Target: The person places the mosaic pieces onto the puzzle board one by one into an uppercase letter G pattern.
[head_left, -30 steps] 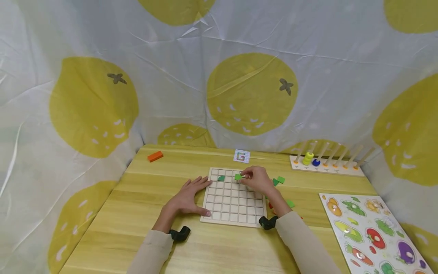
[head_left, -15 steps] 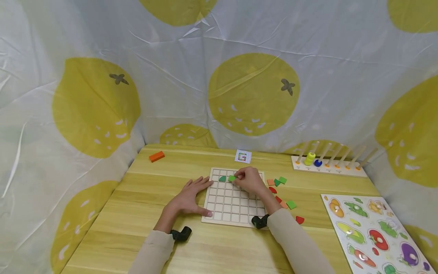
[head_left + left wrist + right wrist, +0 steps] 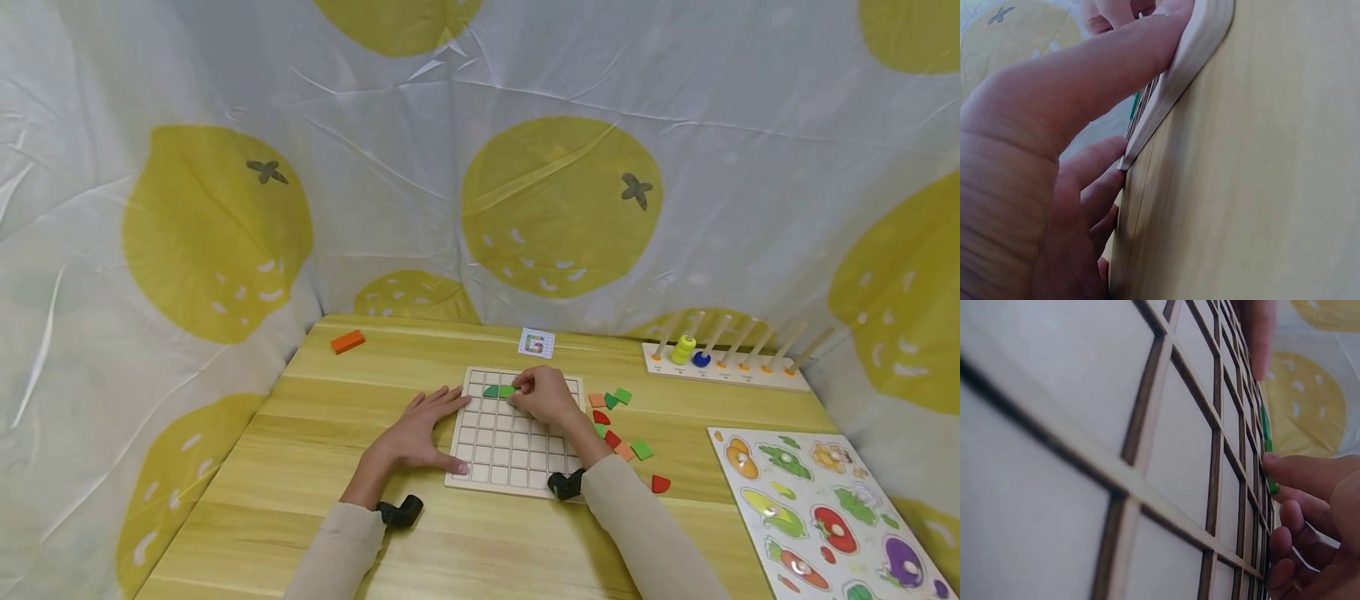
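We see the right hand [image 3: 546, 397] over the top rows of the wooden grid board [image 3: 517, 467], fingers curled, pinching a light green tile [image 3: 507, 391] and pressing it into a cell of the second row, just right of a darker green tile [image 3: 491, 391] already seated there. The right wrist view shows the fingertip [image 3: 1285, 467] on the green tile's edge [image 3: 1269, 482] at the board surface, so we judge it nearly or just seated, not let go. The left hand [image 3: 417, 433] lies flat with fingers straight, thumb along the board's left edge, holding the board steady; the left wrist view shows the thumb [image 3: 1085, 81] against that rim [image 3: 1191, 56]. Progress looks early: two green tiles on the grid, every other visible cell bare. Loose pieces [image 3: 619, 425], green, red and orange, wait on the table [image 3: 300, 433] just right of the board. A small pattern card [image 3: 536, 342] with a G shape sits behind the board.
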The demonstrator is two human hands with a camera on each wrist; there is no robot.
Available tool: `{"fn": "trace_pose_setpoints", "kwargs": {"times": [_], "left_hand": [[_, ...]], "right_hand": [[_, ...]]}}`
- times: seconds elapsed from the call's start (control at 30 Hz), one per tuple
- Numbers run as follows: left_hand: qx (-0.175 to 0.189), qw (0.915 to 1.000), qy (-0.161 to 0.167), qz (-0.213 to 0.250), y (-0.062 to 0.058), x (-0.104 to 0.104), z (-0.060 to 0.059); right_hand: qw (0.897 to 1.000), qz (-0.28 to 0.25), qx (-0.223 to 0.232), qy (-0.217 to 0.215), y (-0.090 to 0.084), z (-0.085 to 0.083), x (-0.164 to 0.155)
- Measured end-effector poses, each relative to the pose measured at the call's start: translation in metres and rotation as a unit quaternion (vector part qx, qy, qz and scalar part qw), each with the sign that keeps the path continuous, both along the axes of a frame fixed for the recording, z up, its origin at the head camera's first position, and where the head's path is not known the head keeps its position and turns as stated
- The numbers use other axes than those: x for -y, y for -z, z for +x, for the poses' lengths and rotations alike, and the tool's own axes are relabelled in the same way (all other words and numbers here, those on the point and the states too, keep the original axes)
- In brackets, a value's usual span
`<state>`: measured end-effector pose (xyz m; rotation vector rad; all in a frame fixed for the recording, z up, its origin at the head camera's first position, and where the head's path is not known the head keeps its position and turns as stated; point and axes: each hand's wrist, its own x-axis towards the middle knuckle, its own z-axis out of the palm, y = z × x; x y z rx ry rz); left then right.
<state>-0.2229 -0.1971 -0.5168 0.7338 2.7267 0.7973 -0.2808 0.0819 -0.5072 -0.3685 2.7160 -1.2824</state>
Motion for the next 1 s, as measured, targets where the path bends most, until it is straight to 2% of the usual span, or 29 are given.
{"fn": "trace_pose_setpoints", "kwargs": {"times": [0.6, 1.0], "left_hand": [[0.002, 1.0000, 0.001, 0.003, 0.000, -0.002, 0.000], [0.002, 1.0000, 0.005, 0.000, 0.000, 0.000, -0.002]], "right_hand": [[1.000, -0.013, 0.018, -0.005, -0.002, 0.003, -0.002], [0.999, -0.029, 0.011, 0.013, -0.011, 0.012, -0.035]]}}
